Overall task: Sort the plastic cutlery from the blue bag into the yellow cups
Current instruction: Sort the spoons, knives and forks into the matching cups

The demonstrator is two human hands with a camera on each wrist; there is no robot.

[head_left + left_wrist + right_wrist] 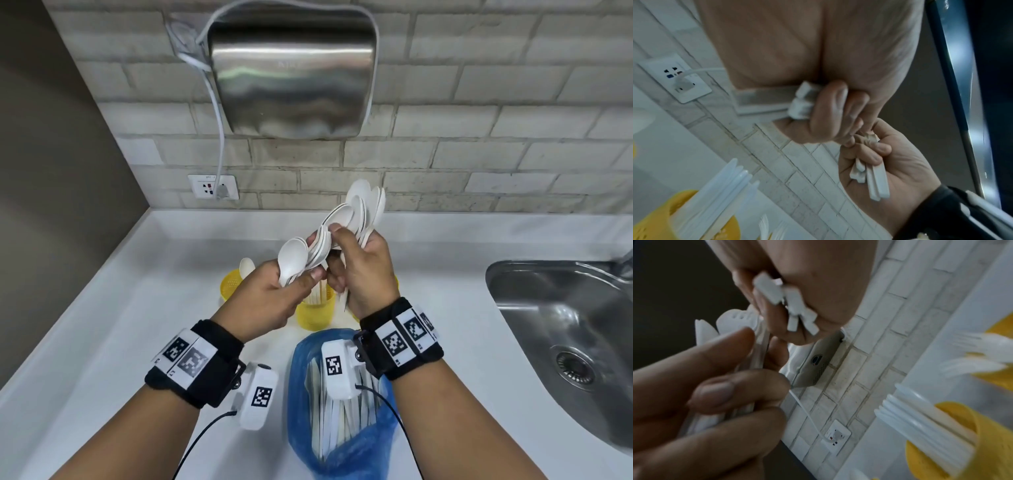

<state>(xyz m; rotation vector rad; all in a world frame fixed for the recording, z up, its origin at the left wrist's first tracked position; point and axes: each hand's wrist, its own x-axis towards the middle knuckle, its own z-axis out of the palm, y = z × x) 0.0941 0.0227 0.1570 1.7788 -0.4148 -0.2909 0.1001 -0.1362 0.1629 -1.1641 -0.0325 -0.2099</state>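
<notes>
Both hands are raised over the yellow cups, each with a bunch of white plastic spoons. My left hand [298,279] grips several spoons [293,257] by the handles, whose ends [801,104] stick out of the fist. Close beside it, my right hand [339,255] grips a larger fan of spoons [363,205], bowls up. The left cup [230,284] holds one spoon [246,266]. The middle cup [315,313] holds knives [920,423]. A third cup [999,376] holds forks [978,353] and is mostly hidden behind the right hand in the head view. The blue bag [346,442] lies open below the wrists with white cutlery inside.
A steel sink [565,342] is set into the white counter [137,325] at the right. A steel hand dryer [291,68] hangs on the brick wall above, its cord running to a wall socket [213,186]. A grey wall closes off the left side.
</notes>
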